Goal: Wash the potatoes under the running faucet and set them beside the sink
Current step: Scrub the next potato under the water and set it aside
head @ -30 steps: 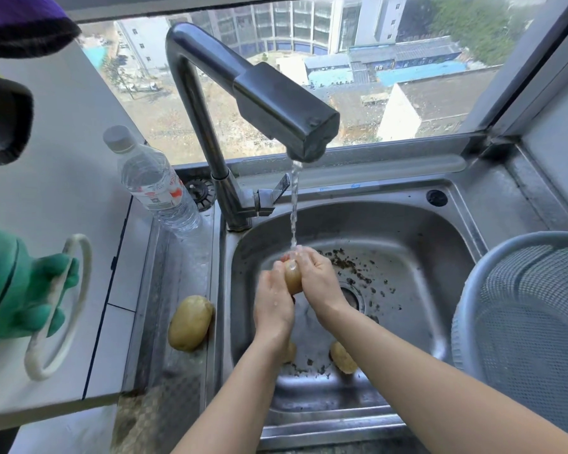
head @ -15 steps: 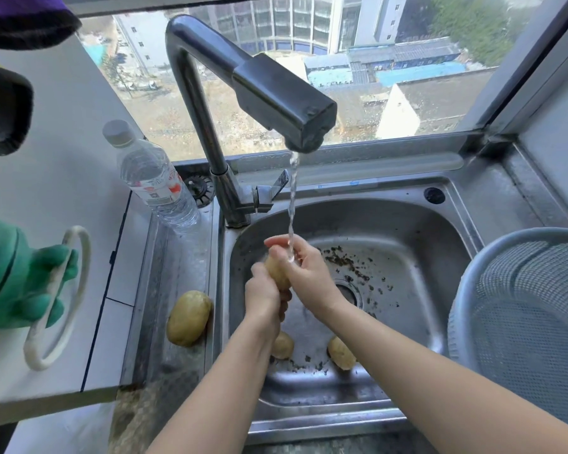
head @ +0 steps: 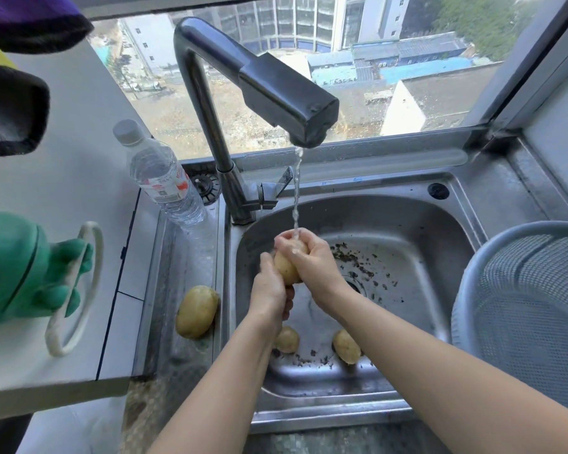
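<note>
A yellow potato is clasped between my left hand and my right hand over the steel sink. Water from the dark faucet falls straight onto the potato's top end. Two more potatoes lie on the sink floor near the front wall: one partly behind my left forearm, one beside my right forearm. A larger potato rests on the steel ledge left of the basin.
Dirt specks lie scattered round the drain. A plastic water bottle stands at the back left. A grey mesh colander sits at the sink's right edge. A green glove and white ring hang at left.
The potato has turned in my hands, from small and upright to more exposed and slanted. My left hand has slid lower on it. The potatoes in the basin have not moved.
</note>
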